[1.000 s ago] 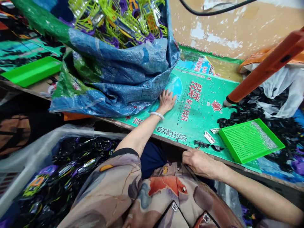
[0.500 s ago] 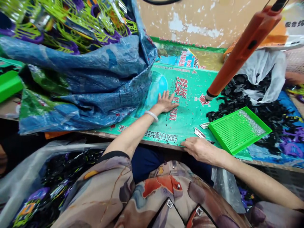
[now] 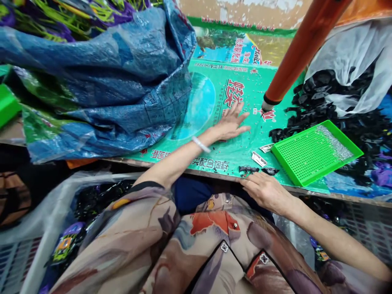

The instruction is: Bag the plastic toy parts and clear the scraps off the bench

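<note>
My left hand (image 3: 231, 124) is over the green printed sheet (image 3: 206, 153) on the bench, palm down, fingers spread and holding nothing. My right hand (image 3: 266, 192) is at the bench's front edge with its fingers curled together; what they hold, if anything, is hidden. Just beyond its fingertips lie small black plastic parts (image 3: 248, 169). Two silvery pieces (image 3: 259, 158) rest a little farther in. An orange electric screwdriver (image 3: 294, 61) hangs tip down to the right of my left hand. Beside my right hand, a green perforated tray (image 3: 306, 157) holds many tiny metal screws (image 3: 333, 143).
A blue woven sack (image 3: 122, 98) full of green and purple plastic pieces (image 3: 101, 16) takes up the left side. Black parts (image 3: 324, 102) are heaped at the right under a white plastic bag (image 3: 346, 53). Lined crates with more pieces stand below the bench edge.
My left hand has moved right across the sheet, its fingers spreading wider. Black parts now lie by my right hand at the edge. The camera view has shifted a little.
</note>
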`<state>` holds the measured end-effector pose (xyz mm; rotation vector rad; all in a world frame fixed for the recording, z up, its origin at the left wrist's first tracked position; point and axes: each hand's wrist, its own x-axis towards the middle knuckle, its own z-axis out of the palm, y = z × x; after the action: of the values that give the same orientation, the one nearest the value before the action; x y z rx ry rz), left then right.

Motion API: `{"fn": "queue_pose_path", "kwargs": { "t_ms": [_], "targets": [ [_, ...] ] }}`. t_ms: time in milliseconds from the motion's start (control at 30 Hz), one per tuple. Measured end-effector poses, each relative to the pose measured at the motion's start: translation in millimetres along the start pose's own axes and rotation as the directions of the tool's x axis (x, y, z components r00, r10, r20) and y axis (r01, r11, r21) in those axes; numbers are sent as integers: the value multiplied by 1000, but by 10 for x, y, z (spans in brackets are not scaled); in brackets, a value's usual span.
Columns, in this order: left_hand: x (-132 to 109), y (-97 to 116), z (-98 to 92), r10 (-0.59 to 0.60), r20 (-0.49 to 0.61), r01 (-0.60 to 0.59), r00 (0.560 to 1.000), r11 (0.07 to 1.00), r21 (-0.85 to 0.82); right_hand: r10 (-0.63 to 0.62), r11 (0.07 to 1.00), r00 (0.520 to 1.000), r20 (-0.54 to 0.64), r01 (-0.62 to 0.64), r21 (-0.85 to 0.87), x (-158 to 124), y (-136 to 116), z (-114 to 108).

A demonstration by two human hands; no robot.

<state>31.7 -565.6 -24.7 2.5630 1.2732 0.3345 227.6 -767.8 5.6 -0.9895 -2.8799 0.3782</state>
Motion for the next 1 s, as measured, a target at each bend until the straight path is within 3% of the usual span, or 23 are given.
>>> {"fn": "queue_pose_path", "kwargs": {
  "t_ms": [133, 267, 500, 700, 800, 900, 1000],
  "targets": [
    [-728, 81, -92, 89, 170, -93, 981, 996, 14, -14, 1000, 1000, -18, 14, -6, -58, 12, 63],
    [-985, 155, -41, 59, 217, -68, 974, 997, 32, 2, 1000, 1000, 6, -2, -6, -29, 10, 104],
    [-765, 226, 21, -23, 148, -2, 989, 985, 170, 0, 1000, 997, -82, -2, -18, -18, -4, 163],
    [-192, 19, -15, 37, -19, -32, 999, 974, 224, 8, 1000, 993, -118, -7, 14, -10, 27, 184],
    [-12, -86, -68, -72, -153, 97, 986, 982, 165, 0, 998, 986, -169, 10, 56, -53, 42, 188],
    [-153, -107, -114, -75, -187, 97, 979, 989, 113, 7, 993, 966, -258, 23, 113, -126, 89, 151],
    [-553, -51, -126, 82, -144, -68, 986, 993, 94, 93, 992, 928, -361, -54, 117, -155, 251, 1]
  ]
}}
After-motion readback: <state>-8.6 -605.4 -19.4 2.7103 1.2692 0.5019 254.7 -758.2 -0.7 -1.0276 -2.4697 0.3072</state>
